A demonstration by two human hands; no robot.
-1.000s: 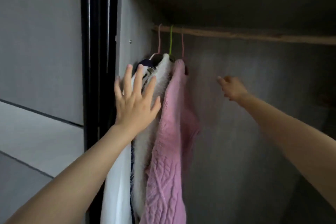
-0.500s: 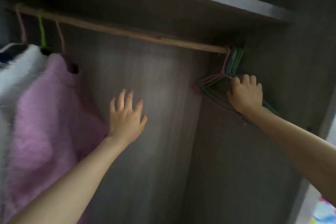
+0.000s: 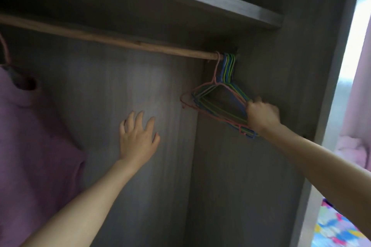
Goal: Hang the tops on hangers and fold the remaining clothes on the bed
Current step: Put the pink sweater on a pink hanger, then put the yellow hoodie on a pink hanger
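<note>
Gripping lower right corner of hanger bunch (image 3: 218, 96) w/ right hand (image 3: 262, 115), w/ fingers curled tight round several wires together. Holding left hand (image 3: 137, 140) up before wardrobe back panel (image 3: 120, 78), w/ fingers straight, slightly spread, nothing held; contact w/ panel not determinable. Found bunch hooked over far right end of wooden rod (image 3: 112, 39), close to side wall, skewed toward the grip. Assessed as light, thin, springy, smooth-coated wire; prone to tangling & snagging on neighbours. Recommend separating front pink hanger (image 3: 216, 72) only: pinch at neck just below hook, lift up & off rod, avoid dragging by corner. Noted pink knit top (image 3: 34, 136) already hung nr rod's left end.
</note>
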